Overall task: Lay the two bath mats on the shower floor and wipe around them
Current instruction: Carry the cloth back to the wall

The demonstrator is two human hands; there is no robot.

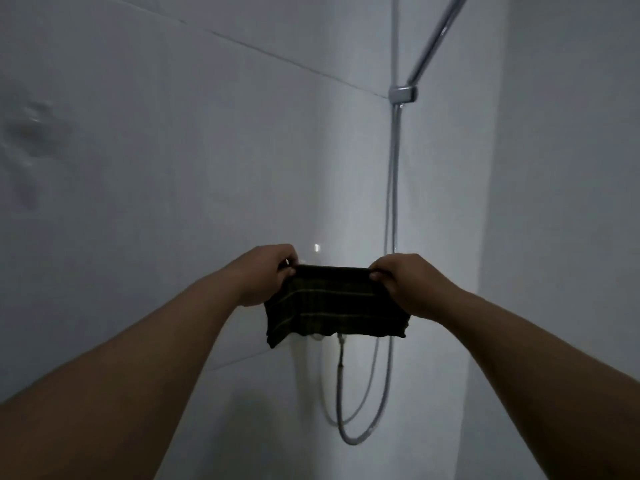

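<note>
A dark checked cloth (332,303) with pale stripes hangs folded in front of me, stretched between both hands at chest height. My left hand (265,273) pinches its upper left corner. My right hand (403,284) pinches its upper right corner. Both arms reach forward into the dim shower corner. No bath mat and no shower floor appear in this view.
White tiled walls (156,168) meet in a corner ahead. A chrome shower rail (433,39) runs to a wall bracket (402,93). A grey shower hose (363,410) hangs from it in a loop behind and below the cloth.
</note>
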